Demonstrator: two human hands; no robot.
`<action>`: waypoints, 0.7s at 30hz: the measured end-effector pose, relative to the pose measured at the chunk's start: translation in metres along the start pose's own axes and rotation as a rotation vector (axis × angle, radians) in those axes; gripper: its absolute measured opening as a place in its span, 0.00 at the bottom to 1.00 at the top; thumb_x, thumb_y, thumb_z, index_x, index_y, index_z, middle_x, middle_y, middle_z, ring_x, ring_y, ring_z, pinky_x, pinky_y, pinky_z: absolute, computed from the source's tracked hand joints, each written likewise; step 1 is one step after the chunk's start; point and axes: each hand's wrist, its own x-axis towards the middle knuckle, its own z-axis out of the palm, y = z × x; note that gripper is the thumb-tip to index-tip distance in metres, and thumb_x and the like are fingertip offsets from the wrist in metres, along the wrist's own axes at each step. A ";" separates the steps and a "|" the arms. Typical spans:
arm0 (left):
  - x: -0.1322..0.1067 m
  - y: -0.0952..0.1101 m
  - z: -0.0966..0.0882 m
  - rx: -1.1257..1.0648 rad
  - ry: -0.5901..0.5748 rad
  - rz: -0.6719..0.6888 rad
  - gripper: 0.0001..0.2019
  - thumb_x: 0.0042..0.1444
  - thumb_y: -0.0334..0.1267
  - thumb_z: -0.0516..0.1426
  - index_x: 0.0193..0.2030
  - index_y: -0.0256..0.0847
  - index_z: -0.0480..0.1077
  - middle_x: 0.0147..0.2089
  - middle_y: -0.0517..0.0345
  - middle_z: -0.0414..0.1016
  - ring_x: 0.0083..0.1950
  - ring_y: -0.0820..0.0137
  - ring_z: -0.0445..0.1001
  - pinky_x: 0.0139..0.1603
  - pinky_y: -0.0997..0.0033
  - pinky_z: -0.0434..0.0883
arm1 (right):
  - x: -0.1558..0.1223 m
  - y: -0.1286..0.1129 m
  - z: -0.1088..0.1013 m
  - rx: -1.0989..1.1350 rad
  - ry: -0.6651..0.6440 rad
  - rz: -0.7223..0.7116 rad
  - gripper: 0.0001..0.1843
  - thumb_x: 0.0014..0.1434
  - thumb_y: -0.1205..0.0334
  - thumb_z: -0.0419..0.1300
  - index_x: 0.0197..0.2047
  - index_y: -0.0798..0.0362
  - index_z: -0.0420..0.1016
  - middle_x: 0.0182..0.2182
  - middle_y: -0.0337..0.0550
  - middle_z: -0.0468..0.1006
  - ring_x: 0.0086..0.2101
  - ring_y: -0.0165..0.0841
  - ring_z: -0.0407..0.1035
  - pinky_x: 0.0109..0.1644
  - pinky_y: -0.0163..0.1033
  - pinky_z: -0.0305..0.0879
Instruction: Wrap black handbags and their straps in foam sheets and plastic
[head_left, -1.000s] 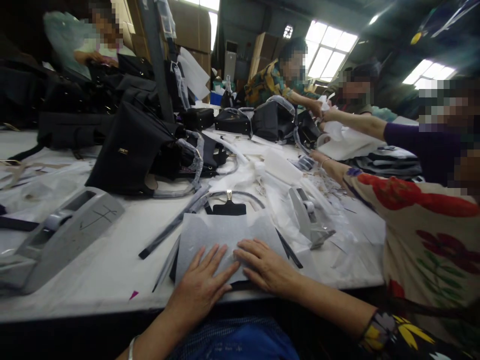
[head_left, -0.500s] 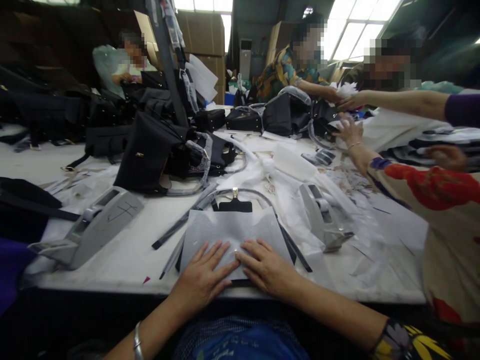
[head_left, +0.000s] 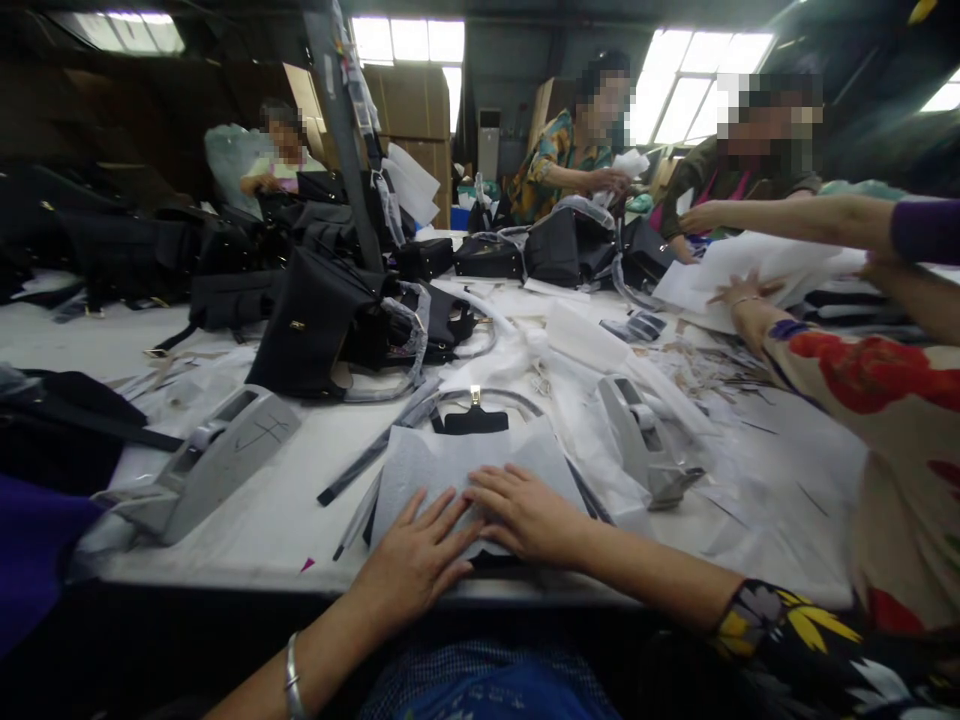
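Observation:
Right in front of me a black handbag (head_left: pixel 471 422) lies flat, with a gold clasp (head_left: pixel 475 395) on its tab and wrapped handles looping round behind it. A sheet of whitish paper (head_left: pixel 405 460) covers most of its body. Both palms rest on the paper. My left hand (head_left: pixel 411 555) lies flat on the lower left part, fingers stretched out. My right hand (head_left: pixel 529 515) lies on the middle and right, fingers extended, its fingertips close to those of the left. Whatever is under the paper is hidden.
Grey tape dispensers stand on the left (head_left: pixel 217 455) and on the right (head_left: pixel 649 445). An upright black handbag (head_left: pixel 307 325) stands beyond the left one. White wrapping (head_left: pixel 585 430) and scraps litter the table. At right, a co-worker's floral sleeve (head_left: pixel 847 385) reaches over paper.
My right hand has slid left and up over the paper, nearer my left hand. The view has shifted slightly. At right, the co-worker's arms have moved apart from the others' hands, over white paper.

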 end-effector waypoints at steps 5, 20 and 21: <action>-0.002 0.001 0.003 -0.039 -0.029 -0.018 0.26 0.68 0.45 0.52 0.71 0.54 0.54 0.72 0.55 0.59 0.70 0.57 0.61 0.68 0.44 0.60 | -0.011 0.007 0.023 0.007 0.028 0.002 0.26 0.72 0.53 0.47 0.70 0.48 0.59 0.68 0.46 0.62 0.68 0.42 0.52 0.71 0.57 0.47; -0.001 0.000 -0.002 -0.137 -0.042 -0.059 0.31 0.65 0.49 0.54 0.73 0.53 0.51 0.74 0.54 0.55 0.72 0.57 0.58 0.70 0.45 0.57 | -0.006 0.013 0.019 0.005 -0.035 -0.010 0.30 0.71 0.50 0.47 0.72 0.50 0.55 0.71 0.47 0.54 0.70 0.46 0.45 0.72 0.63 0.40; -0.003 0.000 -0.002 -0.124 -0.046 -0.052 0.32 0.65 0.49 0.55 0.73 0.53 0.49 0.74 0.55 0.53 0.72 0.56 0.57 0.70 0.45 0.56 | -0.009 0.014 0.019 0.019 -0.028 -0.019 0.30 0.71 0.50 0.48 0.72 0.49 0.54 0.71 0.46 0.54 0.70 0.46 0.44 0.72 0.62 0.38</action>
